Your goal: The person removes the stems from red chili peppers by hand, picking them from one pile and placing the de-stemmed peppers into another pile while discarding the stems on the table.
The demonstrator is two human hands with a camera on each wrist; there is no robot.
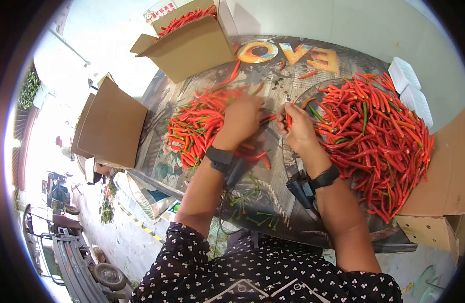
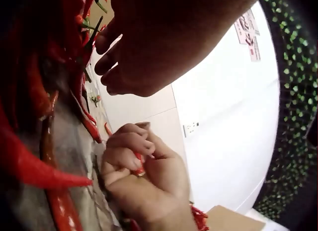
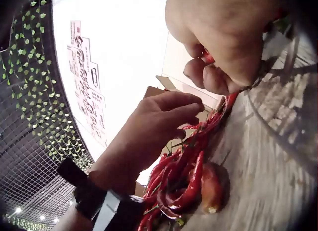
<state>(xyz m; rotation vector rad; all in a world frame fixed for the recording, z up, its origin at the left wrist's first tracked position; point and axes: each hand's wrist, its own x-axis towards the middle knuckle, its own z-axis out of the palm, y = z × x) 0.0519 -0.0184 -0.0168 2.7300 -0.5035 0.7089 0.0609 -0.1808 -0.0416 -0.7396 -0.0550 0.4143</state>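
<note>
My left hand (image 1: pixel 242 118) is over the left pile of red chili peppers (image 1: pixel 192 134), slightly blurred. Its fingers are relaxed and a little spread in the right wrist view (image 3: pixel 161 121), and no pepper shows in them. My right hand (image 1: pixel 299 129) has its fingers curled round a red pepper (image 1: pixel 289 121), beside the larger pepper heap (image 1: pixel 374 141). In the left wrist view that right hand (image 2: pixel 149 176) grips the red pepper (image 2: pixel 139 165), partly covered by the fingers. Close up, the right hand (image 3: pixel 223 37) hides most of the pepper.
A cardboard box of red peppers (image 1: pixel 194 48) stands at the back left, another box (image 1: pixel 113 123) at the left edge. White trays (image 1: pixel 405 76) and a cardboard flap (image 1: pixel 444 171) are on the right. Green stems (image 1: pixel 245 199) lie near the front edge.
</note>
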